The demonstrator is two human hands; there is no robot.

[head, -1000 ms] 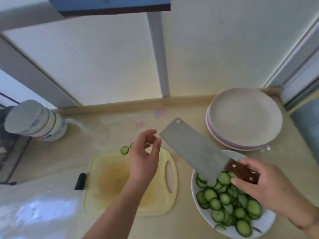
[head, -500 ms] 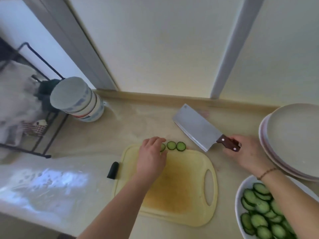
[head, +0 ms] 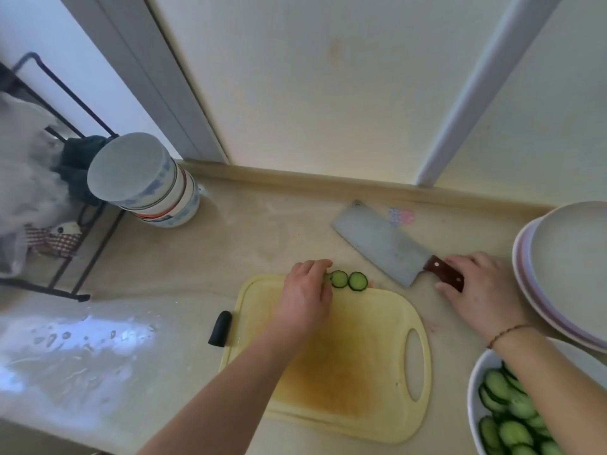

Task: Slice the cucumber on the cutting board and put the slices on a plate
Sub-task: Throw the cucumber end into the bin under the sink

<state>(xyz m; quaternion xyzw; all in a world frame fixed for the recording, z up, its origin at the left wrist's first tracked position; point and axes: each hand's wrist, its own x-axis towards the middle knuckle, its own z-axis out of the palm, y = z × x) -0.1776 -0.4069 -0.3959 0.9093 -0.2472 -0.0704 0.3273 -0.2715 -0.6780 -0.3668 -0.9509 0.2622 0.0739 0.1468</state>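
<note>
A yellow cutting board lies on the counter in front of me. Two cucumber slices rest at its far edge. My left hand reaches over the board, fingertips curled onto a third slice that is mostly hidden beside them. The cleaver lies flat on the counter beyond the board, and my right hand is wrapped around its wooden handle. A white plate at lower right holds several cucumber slices, partly covered by my right forearm.
A stack of empty plates stands at the right edge. Stacked bowls sit upside down at back left beside a black wire rack. A small black object lies against the board's left side. The counter at left is wet.
The cleaver came away from the plate of slices and now lies flat on the counter. My left hand went down to the slices at the board's far edge. My view swung left.
</note>
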